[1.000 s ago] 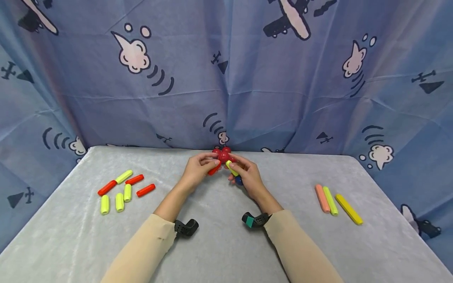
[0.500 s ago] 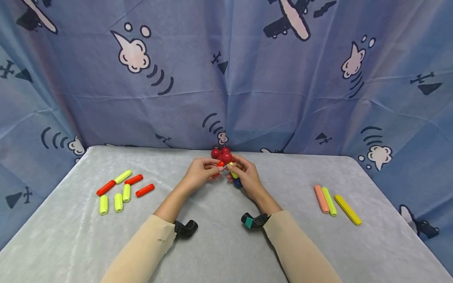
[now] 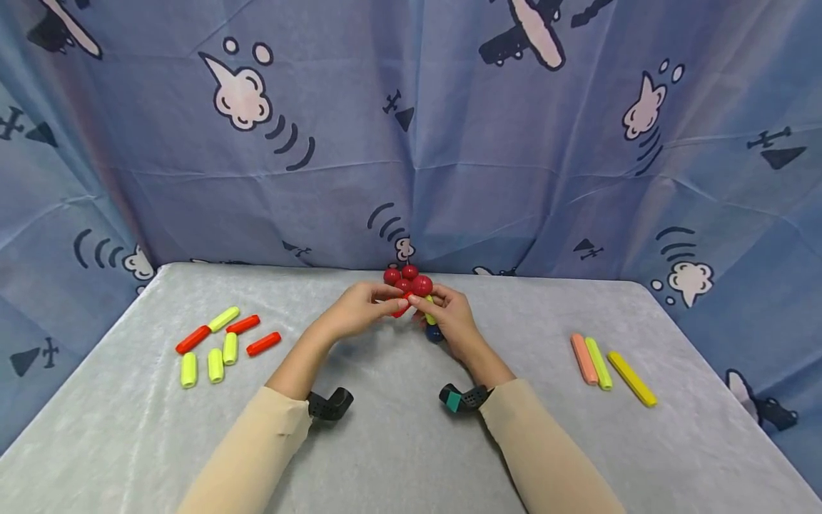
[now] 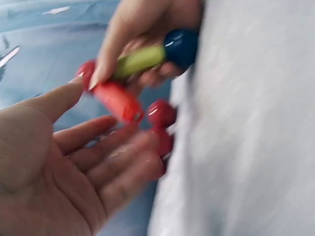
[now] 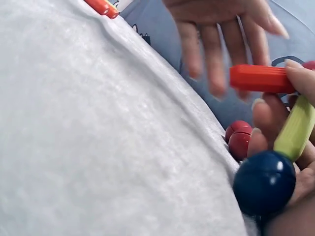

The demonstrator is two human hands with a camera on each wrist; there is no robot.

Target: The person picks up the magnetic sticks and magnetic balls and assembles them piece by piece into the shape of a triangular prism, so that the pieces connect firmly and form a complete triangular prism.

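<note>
My right hand (image 3: 449, 320) pinches a red stick (image 5: 261, 78) and a yellow-green stick (image 5: 295, 129), which meet near a red ball at its fingertips. A dark blue ball (image 5: 265, 183) sits on the other end of the yellow-green stick. Several red balls (image 3: 421, 285) cluster just beyond the fingers at the table's back edge. Beside the red stick is my left hand (image 4: 64, 162), its fingers extended and spread, gripping nothing; in the left wrist view its thumb tip comes close to a red ball (image 4: 86, 73).
On the left of the table (image 3: 385, 457) lie several short yellow-green sticks (image 3: 215, 365) and red sticks (image 3: 263, 344). A salmon stick (image 3: 584, 359), a lime stick (image 3: 599, 363) and a long yellow stick (image 3: 632, 379) lie on the right. A patterned blue curtain (image 3: 347, 143) hangs behind.
The red and yellow-green sticks have turned between the hands, and the red ball by the right fingertips has shifted right. My left hand has loosened from the red stick.
</note>
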